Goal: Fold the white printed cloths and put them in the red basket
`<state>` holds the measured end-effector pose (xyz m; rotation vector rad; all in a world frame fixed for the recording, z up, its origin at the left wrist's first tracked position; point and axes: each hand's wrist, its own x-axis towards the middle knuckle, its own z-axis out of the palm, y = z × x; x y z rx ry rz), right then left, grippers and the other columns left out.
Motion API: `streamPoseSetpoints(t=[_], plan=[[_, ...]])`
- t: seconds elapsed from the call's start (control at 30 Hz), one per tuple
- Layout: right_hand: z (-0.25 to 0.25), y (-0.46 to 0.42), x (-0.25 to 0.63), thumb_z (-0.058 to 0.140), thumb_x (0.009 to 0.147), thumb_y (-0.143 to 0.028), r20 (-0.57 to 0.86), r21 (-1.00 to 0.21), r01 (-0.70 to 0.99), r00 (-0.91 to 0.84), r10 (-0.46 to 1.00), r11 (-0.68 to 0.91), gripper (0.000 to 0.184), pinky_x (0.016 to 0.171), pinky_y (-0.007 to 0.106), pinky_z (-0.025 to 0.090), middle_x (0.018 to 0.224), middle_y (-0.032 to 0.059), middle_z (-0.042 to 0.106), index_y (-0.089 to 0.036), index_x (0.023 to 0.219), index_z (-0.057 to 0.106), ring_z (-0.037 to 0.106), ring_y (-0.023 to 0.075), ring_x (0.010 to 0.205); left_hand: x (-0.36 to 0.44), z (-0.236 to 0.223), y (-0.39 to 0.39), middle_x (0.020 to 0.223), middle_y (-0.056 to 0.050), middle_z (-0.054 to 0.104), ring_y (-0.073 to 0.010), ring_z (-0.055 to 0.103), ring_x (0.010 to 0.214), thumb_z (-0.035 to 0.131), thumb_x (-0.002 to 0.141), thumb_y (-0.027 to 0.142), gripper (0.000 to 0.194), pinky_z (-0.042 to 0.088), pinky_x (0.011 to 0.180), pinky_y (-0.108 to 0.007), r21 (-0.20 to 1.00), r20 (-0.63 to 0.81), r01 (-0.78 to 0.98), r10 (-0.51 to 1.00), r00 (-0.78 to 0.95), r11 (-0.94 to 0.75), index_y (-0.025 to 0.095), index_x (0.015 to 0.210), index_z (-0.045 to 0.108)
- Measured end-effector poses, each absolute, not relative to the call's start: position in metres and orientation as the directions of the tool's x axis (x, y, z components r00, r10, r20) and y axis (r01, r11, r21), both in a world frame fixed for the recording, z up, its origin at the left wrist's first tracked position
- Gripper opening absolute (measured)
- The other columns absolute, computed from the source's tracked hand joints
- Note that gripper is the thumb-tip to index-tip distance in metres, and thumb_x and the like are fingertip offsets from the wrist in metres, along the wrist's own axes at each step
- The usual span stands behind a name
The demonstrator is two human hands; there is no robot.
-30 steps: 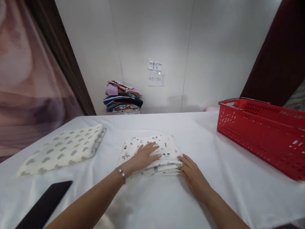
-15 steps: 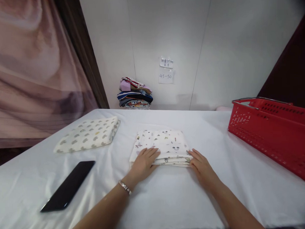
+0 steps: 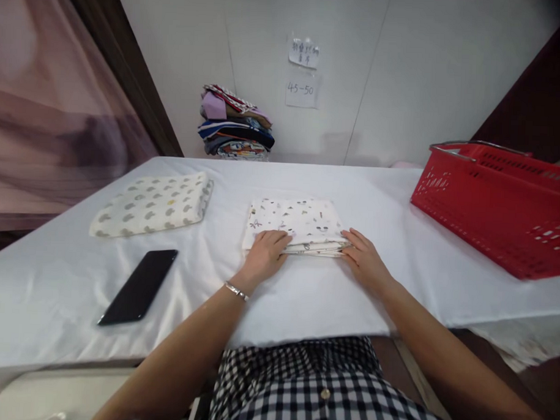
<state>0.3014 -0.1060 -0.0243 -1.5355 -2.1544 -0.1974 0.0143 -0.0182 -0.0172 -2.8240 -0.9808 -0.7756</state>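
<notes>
A folded white cloth with small scattered prints lies flat in front of me, its layers showing along the near edge. My left hand is at its near left part, fingers over the top layer and thumb at the front edge. At the near right corner, my right hand closes fingers and thumb around the edge of the layers. Left of them rests another folded cloth, cream with grey mushroom-like shapes. Both hands partly hide the near edge of the printed cloth.
A black phone-like slab lies at the left on the white-covered table. On the right stands a red plastic basket with a metal handle. Stacked folded clothes sit behind the table, by the wall with paper signs.
My view has tilted downward, bringing the table's near edge and my checked clothing into sight. Both hands stay at the same edge of the printed cloth, which looks unchanged.
</notes>
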Motion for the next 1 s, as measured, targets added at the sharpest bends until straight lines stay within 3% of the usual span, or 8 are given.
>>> streamPoseSetpoints(t=[0.6,0.87,1.0], plan=[[-0.008,-0.086,0.259,0.048,0.089,-0.025,0.351,0.025,0.909,-0.397,0.848,0.415,0.02,0.103,0.052,0.029,0.141,0.0105,0.04,-0.018,0.089,0.067,0.026,0.0285,0.134,0.013,-0.018,-0.017,0.112,-0.007,0.062,-0.021,0.054,0.103,0.051,0.087,0.026,0.031,0.041,0.09,-0.04,0.172,0.55,0.532,0.529,0.646,-0.829,0.02,0.117,0.053],[-0.023,-0.083,0.258,0.038,0.091,-0.014,0.473,-0.039,0.878,-0.405,0.783,0.478,0.027,0.103,0.051,0.031,0.138,0.0089,0.045,-0.017,0.082,0.064,0.029,0.0243,0.133,0.016,-0.021,-0.019,0.111,-0.006,0.063,-0.0201,0.055,0.103,0.046,0.09,0.023,0.024,0.042,0.089,-0.039,0.179,0.616,0.558,0.535,0.579,-0.81,0.021,0.112,0.054],[-0.023,-0.085,0.258,0.041,0.091,-0.018,0.498,-0.07,0.866,-0.4,0.769,0.496,0.025,0.101,0.052,0.032,0.136,0.0103,0.047,-0.017,0.082,0.064,0.031,0.0258,0.132,0.022,-0.02,-0.022,0.119,-0.009,0.057,-0.0204,0.051,0.111,0.044,0.088,0.016,0.016,0.042,0.091,-0.039,0.212,0.652,0.568,0.549,0.523,-0.795,0.02,0.099,0.056]])
